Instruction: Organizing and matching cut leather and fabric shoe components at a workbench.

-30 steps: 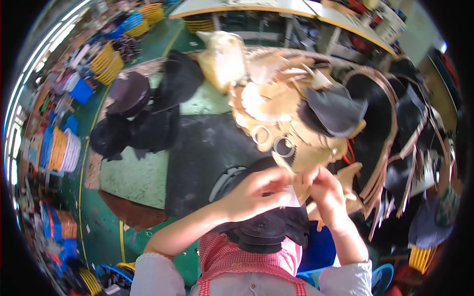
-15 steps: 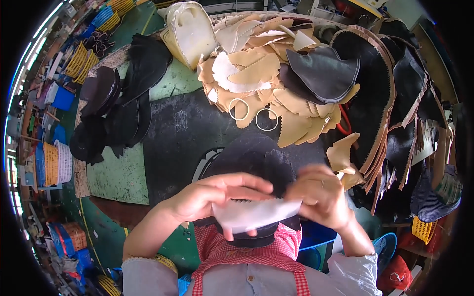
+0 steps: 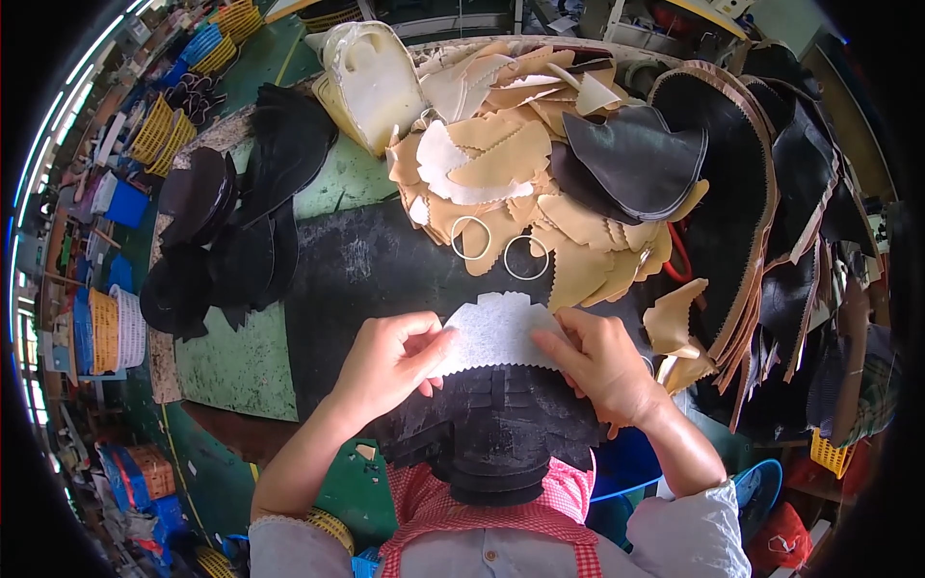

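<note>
A white zigzag-edged piece of sheet material (image 3: 496, 332) is stretched between my two hands. My left hand (image 3: 397, 358) pinches its left end between thumb and fingers, and my right hand (image 3: 602, 364) grips the other end the same way. Its toothed edge faces me, while a stepped edge points away. Just beneath and nearer to me, a stack of black cut leather pieces (image 3: 496, 424) lies at the table's front edge. Part of that stack is covered by the white piece.
Tan leather pieces (image 3: 491, 159) are heaped at the back, with two pale rings (image 3: 470, 238) before them. Black leather pieces (image 3: 626, 159) top the heap; more (image 3: 252, 241) lie left. Large black hides (image 3: 708, 193) hang at right. A cut-open plastic jug (image 3: 371, 91) stands behind.
The white piece has moved away from me and now lies spread flat between both hands. My right hand, blurred before, has come down to grip its right end.
</note>
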A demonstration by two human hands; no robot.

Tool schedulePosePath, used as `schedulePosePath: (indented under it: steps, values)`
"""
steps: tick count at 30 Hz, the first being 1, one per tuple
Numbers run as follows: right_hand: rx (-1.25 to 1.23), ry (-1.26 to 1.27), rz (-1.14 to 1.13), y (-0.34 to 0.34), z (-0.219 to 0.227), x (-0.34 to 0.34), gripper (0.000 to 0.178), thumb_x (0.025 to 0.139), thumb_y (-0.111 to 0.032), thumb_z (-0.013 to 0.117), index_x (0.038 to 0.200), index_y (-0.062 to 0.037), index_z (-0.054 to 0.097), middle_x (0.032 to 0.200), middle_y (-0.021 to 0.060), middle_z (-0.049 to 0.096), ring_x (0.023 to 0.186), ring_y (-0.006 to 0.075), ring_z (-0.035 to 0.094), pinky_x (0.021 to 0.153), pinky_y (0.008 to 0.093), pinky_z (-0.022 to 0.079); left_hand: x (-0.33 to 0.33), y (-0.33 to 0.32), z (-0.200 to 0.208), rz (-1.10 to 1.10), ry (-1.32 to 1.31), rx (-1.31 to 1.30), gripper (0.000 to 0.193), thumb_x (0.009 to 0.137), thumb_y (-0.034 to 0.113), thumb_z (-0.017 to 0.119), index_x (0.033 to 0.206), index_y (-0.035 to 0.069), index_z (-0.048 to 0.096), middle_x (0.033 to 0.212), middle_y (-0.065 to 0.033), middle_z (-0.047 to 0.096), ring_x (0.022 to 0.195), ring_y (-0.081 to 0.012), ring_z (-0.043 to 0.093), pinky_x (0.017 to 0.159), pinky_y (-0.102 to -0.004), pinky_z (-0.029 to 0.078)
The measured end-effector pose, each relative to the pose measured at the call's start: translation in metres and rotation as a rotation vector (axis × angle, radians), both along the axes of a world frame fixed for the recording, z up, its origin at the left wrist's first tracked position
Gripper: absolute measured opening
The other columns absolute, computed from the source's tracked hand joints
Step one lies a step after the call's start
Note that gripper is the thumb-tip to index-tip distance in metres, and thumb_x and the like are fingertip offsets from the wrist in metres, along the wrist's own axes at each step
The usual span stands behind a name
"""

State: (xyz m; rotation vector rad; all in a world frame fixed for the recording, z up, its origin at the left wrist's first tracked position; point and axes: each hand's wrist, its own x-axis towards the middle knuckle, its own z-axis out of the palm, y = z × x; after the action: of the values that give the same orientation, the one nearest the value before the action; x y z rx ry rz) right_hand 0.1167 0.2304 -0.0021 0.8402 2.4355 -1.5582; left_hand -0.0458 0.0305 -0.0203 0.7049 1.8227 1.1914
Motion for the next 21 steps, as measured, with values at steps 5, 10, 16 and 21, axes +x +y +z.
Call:
schedulePosePath:
  steps: [5, 10, 16, 21]
  values:
    - [0.177, 0.014, 0.141, 0.009, -0.012, -0.007, 0.043, 0.097, -0.039, 0.062, 0.08, 0.0007, 0.059, 0.055, 0.0086, 0.057, 0.048, 0.0191, 0.06, 0.048, 0.0328, 0.045, -0.003, 0.003, 0.0, -0.004, -0.035, -0.043, 0.028, 0.099, 0.015, 0.063, 0.077, -0.001, 0.057, 0.064, -0.0032, 0.062, 0.056, -0.0082, 0.064, 0.045, -0.0226, 0.049]
    - [0.823, -0.168, 0.316, 0.013, -0.001, -0.007, 0.056, 0.089, -0.058, 0.061, 0.069, -0.0057, 0.067, 0.058, 0.0113, 0.063, 0.057, 0.0315, 0.065, 0.055, 0.0423, 0.05, -0.02, 0.006, 0.014, -0.204, 0.784, -0.369, 0.049, 0.079, 0.047, 0.079, 0.063, 0.008, 0.053, 0.048, -0.0043, 0.046, 0.045, -0.0251, 0.055, 0.048, -0.0377, 0.041]
    - [0.692, 0.027, 0.23, -0.022, -0.007, 0.031, 0.06, 0.089, -0.058, 0.063, 0.108, -0.0006, 0.061, 0.098, 0.0168, 0.065, 0.078, 0.0321, 0.068, 0.065, 0.0404, 0.056, -0.011, -0.006, -0.005, -0.231, 0.67, -0.131, 0.073, 0.09, 0.053, 0.066, 0.135, -0.001, 0.05, 0.115, -0.0248, 0.056, 0.108, -0.0377, 0.056, 0.093, -0.0421, 0.047]
    - [0.434, 0.278, 0.223, -0.045, -0.02, 0.02, 0.071, 0.078, -0.036, 0.082, 0.129, 0.0001, 0.049, 0.116, 0.0214, 0.061, 0.107, 0.039, 0.063, 0.093, 0.0422, 0.051, -0.031, 0.016, 0.022, -0.634, 0.265, -0.399, 0.071, 0.082, 0.054, 0.074, 0.121, -0.004, 0.062, 0.113, -0.0267, 0.061, 0.104, -0.039, 0.061, 0.09, -0.0432, 0.049]
